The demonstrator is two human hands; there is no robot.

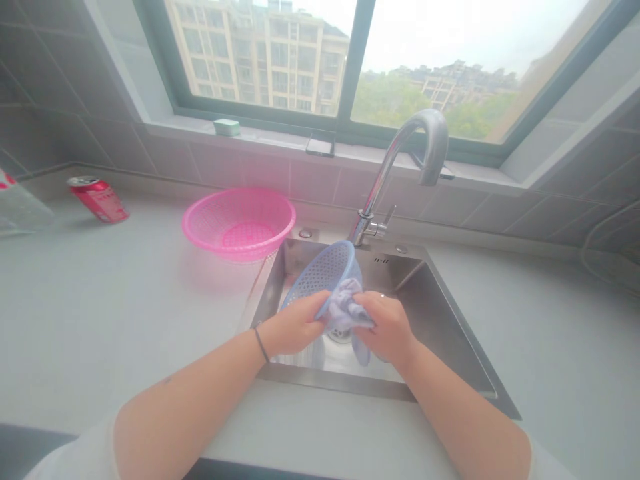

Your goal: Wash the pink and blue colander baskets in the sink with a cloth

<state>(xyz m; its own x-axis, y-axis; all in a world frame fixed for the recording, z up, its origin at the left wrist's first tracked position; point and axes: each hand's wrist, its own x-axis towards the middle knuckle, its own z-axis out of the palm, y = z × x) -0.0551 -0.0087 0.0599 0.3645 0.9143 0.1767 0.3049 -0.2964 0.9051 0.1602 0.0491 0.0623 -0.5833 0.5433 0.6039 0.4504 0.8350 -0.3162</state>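
Note:
Over the steel sink [450, 320], my left hand [295, 325] grips the near rim of a blue plastic colander [320, 270]. The colander is tilted on its side, its perforated inside facing left. My right hand [387, 327] is closed round a bunched pale cloth [345, 303], which presses against the colander's rim; a loose end of it hangs down below my fingers. Behind the cloth, part of the drain shows at the sink bottom. The colander's lower part is hidden by my left hand.
A pink plastic basket [240, 223] stands on the counter left of the sink, near a red can [100, 199] and a clear plastic bottle [23, 203]. The chrome faucet [390, 167] arches behind the sink. A green sponge-like block [227, 127] lies on the windowsill.

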